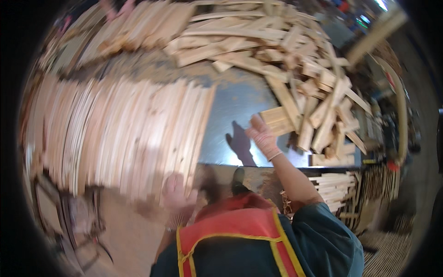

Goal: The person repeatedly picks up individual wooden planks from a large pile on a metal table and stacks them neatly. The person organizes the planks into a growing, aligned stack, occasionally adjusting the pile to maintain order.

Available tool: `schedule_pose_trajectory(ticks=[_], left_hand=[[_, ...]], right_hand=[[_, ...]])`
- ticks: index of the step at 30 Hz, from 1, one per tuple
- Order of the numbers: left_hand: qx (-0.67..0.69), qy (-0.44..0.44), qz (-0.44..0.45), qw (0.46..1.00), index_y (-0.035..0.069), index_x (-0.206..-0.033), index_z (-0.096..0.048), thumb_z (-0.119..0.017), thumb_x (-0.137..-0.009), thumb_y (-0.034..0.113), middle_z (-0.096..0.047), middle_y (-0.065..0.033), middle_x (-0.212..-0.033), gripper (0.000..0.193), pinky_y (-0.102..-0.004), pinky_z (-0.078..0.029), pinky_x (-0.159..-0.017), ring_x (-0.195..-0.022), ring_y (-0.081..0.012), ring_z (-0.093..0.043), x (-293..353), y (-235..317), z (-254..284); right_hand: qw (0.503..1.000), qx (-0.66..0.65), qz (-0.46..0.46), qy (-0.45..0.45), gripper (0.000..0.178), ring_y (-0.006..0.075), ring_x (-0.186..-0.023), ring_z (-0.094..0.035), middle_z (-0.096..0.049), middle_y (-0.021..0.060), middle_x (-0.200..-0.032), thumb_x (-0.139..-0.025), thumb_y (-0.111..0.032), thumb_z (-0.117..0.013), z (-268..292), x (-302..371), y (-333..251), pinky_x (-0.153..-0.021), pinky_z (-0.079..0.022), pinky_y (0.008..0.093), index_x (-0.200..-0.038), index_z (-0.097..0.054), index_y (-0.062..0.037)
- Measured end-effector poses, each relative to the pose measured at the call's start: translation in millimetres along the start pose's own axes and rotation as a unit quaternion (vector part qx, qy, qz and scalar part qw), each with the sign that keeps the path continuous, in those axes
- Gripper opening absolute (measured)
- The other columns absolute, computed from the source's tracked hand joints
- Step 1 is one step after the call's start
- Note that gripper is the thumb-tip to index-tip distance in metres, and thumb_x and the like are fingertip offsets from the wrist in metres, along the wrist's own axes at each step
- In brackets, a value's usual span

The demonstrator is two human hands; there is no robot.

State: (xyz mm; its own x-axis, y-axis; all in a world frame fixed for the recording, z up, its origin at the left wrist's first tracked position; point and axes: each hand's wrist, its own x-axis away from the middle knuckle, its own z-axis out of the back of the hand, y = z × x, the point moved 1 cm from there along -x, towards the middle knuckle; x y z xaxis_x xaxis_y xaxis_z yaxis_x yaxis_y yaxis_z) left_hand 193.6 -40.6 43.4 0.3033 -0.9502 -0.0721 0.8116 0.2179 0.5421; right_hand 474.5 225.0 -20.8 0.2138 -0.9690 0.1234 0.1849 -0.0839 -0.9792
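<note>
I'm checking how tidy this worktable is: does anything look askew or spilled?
Yes. The loose wood pieces at far right lie jumbled at all angles, unlike the boards lined up at left. Brown, sawdust-like dust is also scattered on the metal tabletop. Both may be normal here.

Your long pale slats (138,134) look like smooth wood; your flat grey desk (230,104) looks glossy metal, dusty in patches.
</note>
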Motion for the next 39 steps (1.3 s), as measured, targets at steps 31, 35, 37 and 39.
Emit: schedule_pose_trajectory(ticks=[31,35,37,39], left_hand=[[0.471,-0.206,0.232,0.826,0.004,-0.152,-0.052,-0.063,-0.09,0.011,-0.066,-0.0029,-0.127,0.063,-0.0315,-0.05,-0.099,-0.113,-0.0135,-0.061,-111,164,-123],[-0.054,-0.087,0.1,0.99,0.011,-0.144,-0.06,-0.067,-0.082,0.016,-0.064,-0.008,-0.124,0.063,-0.0438,-0.046,-0.108,-0.12,-0.0295,-0.061,-83,104,-101],[-0.112,-0.007,0.056,0.992,0.012,-0.141,-0.06,-0.069,-0.079,0.016,-0.055,-0.0115,-0.136,0.063,-0.0513,-0.042,-0.112,-0.133,-0.0368,-0.051,-67,79,-98],[-0.156,0.054,0.01,0.986,0.012,-0.141,-0.059,-0.069,-0.078,0.017,-0.052,-0.0111,-0.142,0.064,-0.0524,-0.04,-0.113,-0.138,-0.036,-0.047,-53,54,-95]], right_hand=[[0.986,0.116,-0.027,0.115,0.083,0.024,-0.113,-0.063,-0.061,0.0156,-0.132,-0.09,-0.018,-0.071,226,-52,-66,-0.098,-0.053,0.0357,-0.163,-0.034,-0.0043],[0.993,-0.094,-0.057,0.035,0.075,0.0145,-0.091,-0.06,-0.062,0.0077,-0.12,-0.091,0.003,-0.061,132,4,-17,-0.079,-0.055,0.0293,-0.162,-0.038,-0.0063],[0.992,-0.06,-0.112,-0.013,0.068,0.0171,-0.095,-0.063,-0.064,0.0095,-0.118,-0.09,0.002,-0.055,73,22,-15,-0.081,-0.056,0.0313,-0.157,-0.043,-0.0039],[0.987,-0.078,-0.12,-0.074,0.072,0.0201,-0.104,-0.063,-0.064,0.0102,-0.12,-0.086,0.003,-0.052,24,25,26,-0.089,-0.054,0.0325,-0.157,-0.043,-0.0032]])
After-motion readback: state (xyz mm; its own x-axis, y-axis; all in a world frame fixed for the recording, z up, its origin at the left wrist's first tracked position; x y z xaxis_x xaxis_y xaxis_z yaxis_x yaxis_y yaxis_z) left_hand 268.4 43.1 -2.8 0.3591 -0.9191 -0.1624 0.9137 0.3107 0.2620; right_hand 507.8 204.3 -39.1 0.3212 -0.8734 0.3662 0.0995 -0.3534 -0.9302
